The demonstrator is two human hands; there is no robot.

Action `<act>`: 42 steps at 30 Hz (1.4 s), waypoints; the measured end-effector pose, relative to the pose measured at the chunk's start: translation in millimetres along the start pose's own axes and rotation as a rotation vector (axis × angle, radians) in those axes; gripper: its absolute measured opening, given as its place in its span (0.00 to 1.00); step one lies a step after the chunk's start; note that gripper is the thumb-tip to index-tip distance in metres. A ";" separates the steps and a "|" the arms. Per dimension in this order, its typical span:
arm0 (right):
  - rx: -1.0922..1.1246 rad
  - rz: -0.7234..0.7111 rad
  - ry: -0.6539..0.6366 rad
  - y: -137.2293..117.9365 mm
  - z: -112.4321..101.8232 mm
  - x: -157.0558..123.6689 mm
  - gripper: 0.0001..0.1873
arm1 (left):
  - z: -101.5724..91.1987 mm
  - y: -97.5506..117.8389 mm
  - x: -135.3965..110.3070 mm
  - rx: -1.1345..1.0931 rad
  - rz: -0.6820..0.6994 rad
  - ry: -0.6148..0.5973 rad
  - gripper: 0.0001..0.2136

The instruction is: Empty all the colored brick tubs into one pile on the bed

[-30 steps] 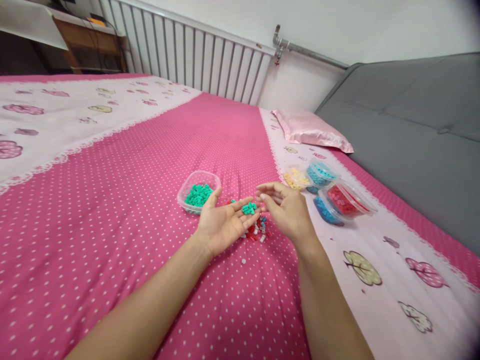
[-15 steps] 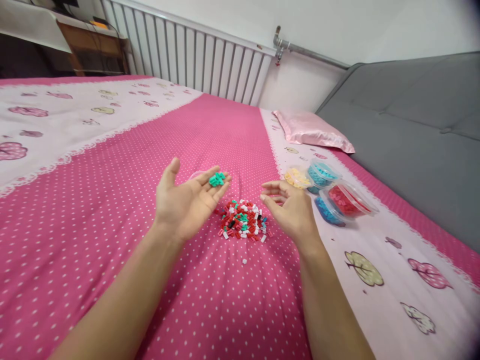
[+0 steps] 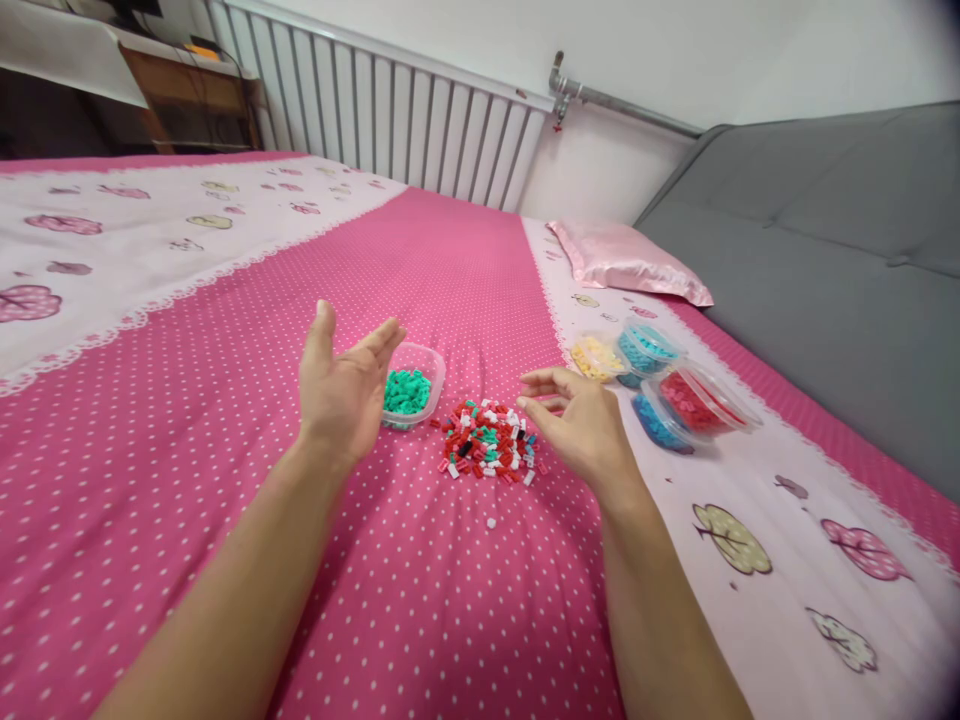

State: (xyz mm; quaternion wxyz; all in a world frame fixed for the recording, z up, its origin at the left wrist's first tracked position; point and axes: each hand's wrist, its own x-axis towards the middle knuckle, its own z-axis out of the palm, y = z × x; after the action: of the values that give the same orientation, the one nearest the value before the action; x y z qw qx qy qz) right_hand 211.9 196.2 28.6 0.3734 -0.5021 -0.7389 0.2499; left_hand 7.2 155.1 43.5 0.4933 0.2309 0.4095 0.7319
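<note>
Green bits (image 3: 406,390): heaped in the green tub (image 3: 436,400), just past the fingers of your left hand (image 3: 341,392), which hides part of the tub's left side. Hand touching tub: cannot tell. Your left hand is spread, thumb up, palm in view, fingers extended toward the tub.

Mixed pile (image 3: 489,442), mostly red and white with some green and black: on the bedspread (image 3: 450,630), between your hands, just left of your right hand (image 3: 581,420). That hand is loosely curved, thumb tip apart from fingertips; contents of its palm, cannot tell. One white bit (image 3: 491,523) lies nearer you than the pile.

Beyond your right hand: yellow tub (image 3: 596,358), teal tub (image 3: 646,345). To its right: blue tub (image 3: 658,422), overlapped by the red tub (image 3: 694,398).

Farther past your right hand: pillow (image 3: 630,262), grey headboard (image 3: 810,210). Far ahead of both hands: radiator (image 3: 386,105).
</note>
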 end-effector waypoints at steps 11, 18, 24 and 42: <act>-0.219 -0.012 -0.156 11.8 5.1 -0.4 0.12 | 15.2 -37.3 -21.6 0.163 0.234 -0.272 0.19; -0.454 -0.022 -0.112 38.3 16.1 4.6 0.16 | 15.0 -86.2 -41.9 0.629 0.306 -0.547 0.27; -0.502 0.035 0.017 70.7 36.1 4.3 0.18 | 1.1 -101.5 -31.3 0.904 0.394 -0.597 0.27; -0.678 -0.005 -0.005 108.8 -45.5 -198.2 0.28 | -136.3 -22.0 -114.1 1.616 0.644 -0.530 0.28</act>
State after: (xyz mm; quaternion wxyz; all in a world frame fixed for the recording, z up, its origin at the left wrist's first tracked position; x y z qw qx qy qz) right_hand 351.9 52.3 -84.8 0.1840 -0.5953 -0.7821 -0.0098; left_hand -35.8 4.3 -43.3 0.0308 0.7704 0.5869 0.2471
